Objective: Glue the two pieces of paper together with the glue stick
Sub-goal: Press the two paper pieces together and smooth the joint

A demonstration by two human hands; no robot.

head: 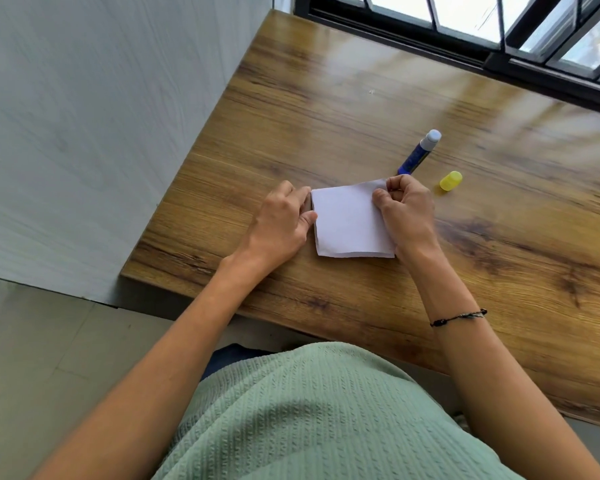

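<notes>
At frame centre, on the wooden table (361,109), the stacked paper pieces (352,221) are pinched at their right edge by the right hand (407,211); their left edge is touched by the left hand (283,223), fingers curled; the uncapped glue stick (419,152) lies just above right, long axis diagonal, tip pointing to the upper right; its yellow cap (450,180) rests nearby.

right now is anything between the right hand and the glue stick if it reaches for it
Nothing visible. The glue stick lies uncapped on the table just beyond the right hand, bare wood between them. The yellow cap sits off to the side. That hand is pinching the paper, though.
</notes>
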